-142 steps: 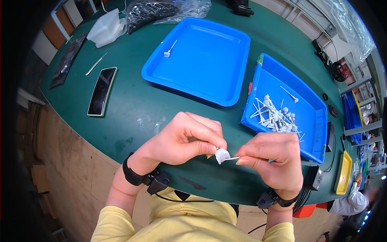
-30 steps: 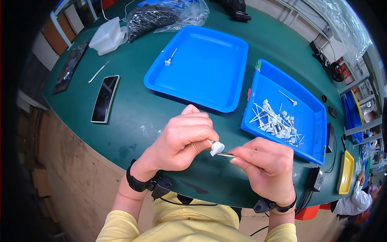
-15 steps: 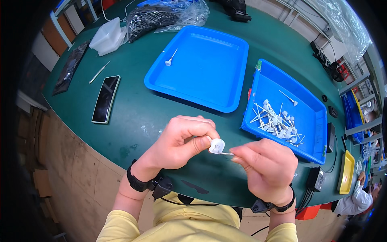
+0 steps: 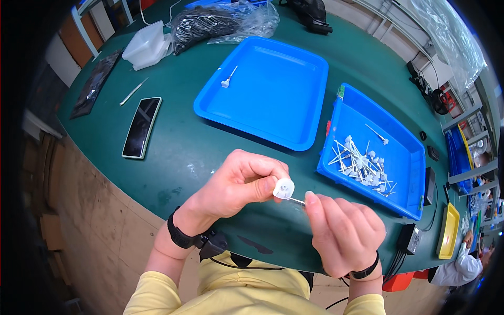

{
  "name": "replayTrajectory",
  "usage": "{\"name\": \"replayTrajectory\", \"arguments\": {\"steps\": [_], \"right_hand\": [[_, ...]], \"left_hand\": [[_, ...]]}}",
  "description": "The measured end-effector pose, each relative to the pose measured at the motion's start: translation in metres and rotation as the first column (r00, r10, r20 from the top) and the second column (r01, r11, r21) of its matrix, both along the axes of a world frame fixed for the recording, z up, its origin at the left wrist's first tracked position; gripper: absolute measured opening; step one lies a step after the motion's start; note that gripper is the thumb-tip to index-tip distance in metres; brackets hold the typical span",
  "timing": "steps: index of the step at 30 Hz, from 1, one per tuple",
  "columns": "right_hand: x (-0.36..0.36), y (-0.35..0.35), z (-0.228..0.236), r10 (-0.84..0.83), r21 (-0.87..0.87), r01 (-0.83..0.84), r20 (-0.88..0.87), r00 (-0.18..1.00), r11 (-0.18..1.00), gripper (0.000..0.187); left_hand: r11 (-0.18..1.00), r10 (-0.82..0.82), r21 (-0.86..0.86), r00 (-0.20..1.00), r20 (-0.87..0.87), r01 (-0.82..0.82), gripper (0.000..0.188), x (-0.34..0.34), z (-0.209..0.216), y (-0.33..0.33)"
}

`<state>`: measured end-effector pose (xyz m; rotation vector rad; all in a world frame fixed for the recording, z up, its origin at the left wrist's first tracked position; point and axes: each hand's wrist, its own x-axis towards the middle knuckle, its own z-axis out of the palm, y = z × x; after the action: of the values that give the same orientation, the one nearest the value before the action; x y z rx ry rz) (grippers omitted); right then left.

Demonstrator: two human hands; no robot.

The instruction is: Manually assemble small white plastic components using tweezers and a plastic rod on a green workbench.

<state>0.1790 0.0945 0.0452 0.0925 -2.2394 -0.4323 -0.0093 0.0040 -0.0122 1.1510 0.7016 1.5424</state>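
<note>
Two hands, left (image 4: 239,184), right (image 4: 344,233), one white cap (image 4: 283,188), two blue trays (image 4: 273,126).

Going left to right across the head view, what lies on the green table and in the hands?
black phone → left hand → small white cap → right hand → blue tray of white pins → yellow tray.
</note>
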Motion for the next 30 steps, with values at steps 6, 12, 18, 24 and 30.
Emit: {"name": "replayTrajectory", "arguments": {"steps": [6,12,18,24,30], "right_hand": [[0.009,0.000,0.006,0.056,-0.211,-0.055,-0.004,0.998,0.976,0.025],[0.005,-0.001,0.002,0.084,-0.171,-0.080,0.013,0.996,0.982,0.027],[0.004,0.001,0.002,0.091,-0.222,-0.081,0.036,0.995,0.972,0.029],[0.010,0.007,0.016,0.173,-0.560,-0.172,-0.051,0.984,0.811,0.026],[0.043,0.009,0.040,-0.126,-0.706,-0.196,-0.376,0.918,0.680,0.036]], "left_hand": [[0.985,0.094,0.152,0.988,-0.121,-0.076,0.015,0.002,0.007,0.002],[0.983,0.110,0.163,0.978,-0.179,-0.081,0.013,0.003,0.009,0.000],[0.978,0.094,0.200,0.981,-0.168,-0.059,0.014,0.004,0.007,0.002],[0.992,-0.037,0.123,0.999,0.034,0.033,0.013,0.000,0.001,0.008],[1.000,-0.011,0.020,0.954,0.299,0.005,0.010,0.013,0.000,0.018]]}}
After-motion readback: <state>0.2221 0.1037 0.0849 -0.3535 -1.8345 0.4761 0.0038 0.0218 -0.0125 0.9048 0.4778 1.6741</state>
